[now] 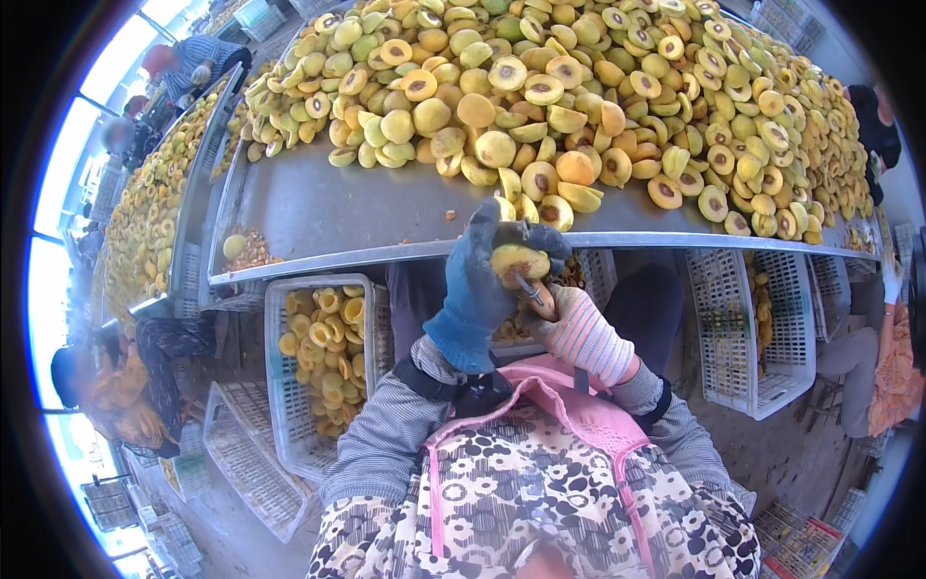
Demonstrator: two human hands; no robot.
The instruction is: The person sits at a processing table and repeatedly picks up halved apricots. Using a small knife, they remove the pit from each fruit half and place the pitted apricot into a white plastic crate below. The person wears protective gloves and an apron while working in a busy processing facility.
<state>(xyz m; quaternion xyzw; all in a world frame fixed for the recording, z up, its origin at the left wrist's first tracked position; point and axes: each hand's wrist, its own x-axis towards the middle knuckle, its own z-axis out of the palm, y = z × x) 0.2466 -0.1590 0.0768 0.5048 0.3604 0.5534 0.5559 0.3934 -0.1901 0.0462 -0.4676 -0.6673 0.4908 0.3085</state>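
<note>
My left hand (474, 289), in a blue and grey coated glove, grips a halved yellow stone fruit (519, 262), its cut face turned towards me. My right hand (584, 329) wears a striped knit glove and is closed around the wooden handle of a small pitting tool (539, 297). The tool's metal end meets the brown centre of that fruit half. Both hands are just off the near edge of a metal table (347, 210). A large heap of halved fruit (506, 94) covers much of the tabletop, many halves showing brown stones or hollows.
Left of my legs stands a white plastic crate (271, 362) with hollowed fruit halves (329, 347). Another crate (781, 347) is tilted on the right. Removed pits (253, 250) lie at the table's left corner. People (119, 398) sit on both sides.
</note>
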